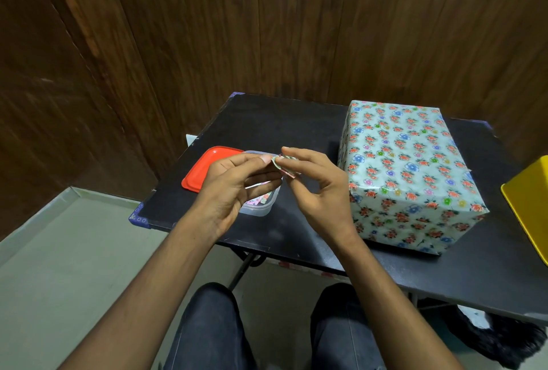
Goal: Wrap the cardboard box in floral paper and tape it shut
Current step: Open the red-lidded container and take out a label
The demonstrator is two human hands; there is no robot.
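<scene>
Left of centre on the black bench (296,132) lies a red lid (204,171), set aside beside its clear tub (261,206), which holds scraps of flowered paper; the open tub probably serves to collect offcuts. Above the tub, the left hand (234,182) pinches one end of a small curled scrap (283,165) of the same paper between thumb and fingertips. The right hand (314,188) pinches its other end, the remaining fingers loosely spread. Both hands seem to be folding or rolling it, perhaps for disposal. Right of the hands, the box (406,171) stands on the bench, covered in floral paper on every visible face, so the wrapping looks finished or nearly so. At the frame's right edge, a yellow container (530,206) juts in.
</scene>
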